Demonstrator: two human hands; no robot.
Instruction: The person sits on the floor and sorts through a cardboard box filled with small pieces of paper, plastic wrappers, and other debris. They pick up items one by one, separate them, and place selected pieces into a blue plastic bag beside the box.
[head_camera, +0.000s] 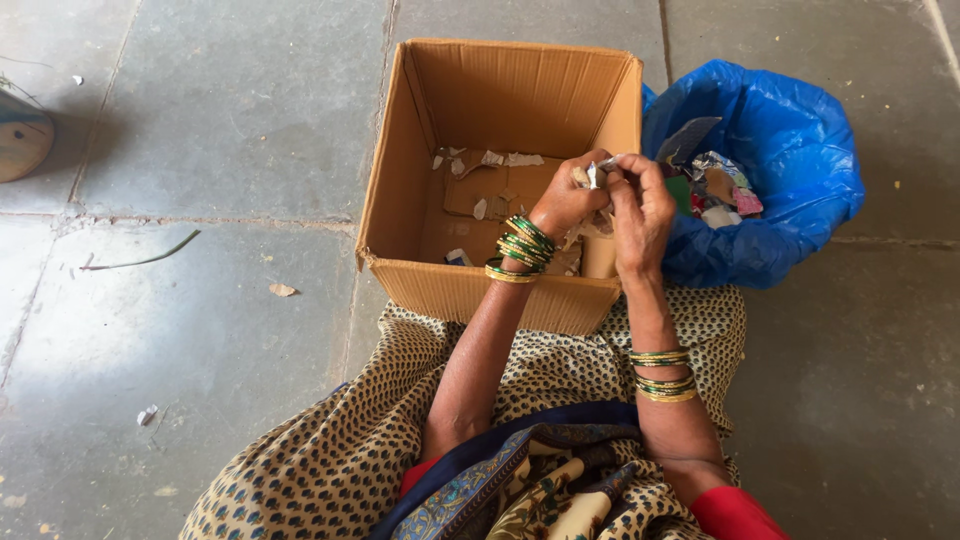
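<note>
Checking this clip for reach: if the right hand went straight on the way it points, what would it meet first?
The right hand points up-frame; likely the cardboard box's right wall first, beside the blue bag, though depth is unclear.

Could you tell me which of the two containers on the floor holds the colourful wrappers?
The blue plastic bag, right of the cardboard box; the box holds only pale paper scraps.

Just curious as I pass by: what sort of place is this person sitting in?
Probably a courtyard or veranda of a home, hard to say. The floor is large grey stone slabs, and the person sits on it with a cardboard box and a blue bag of scraps.
</note>
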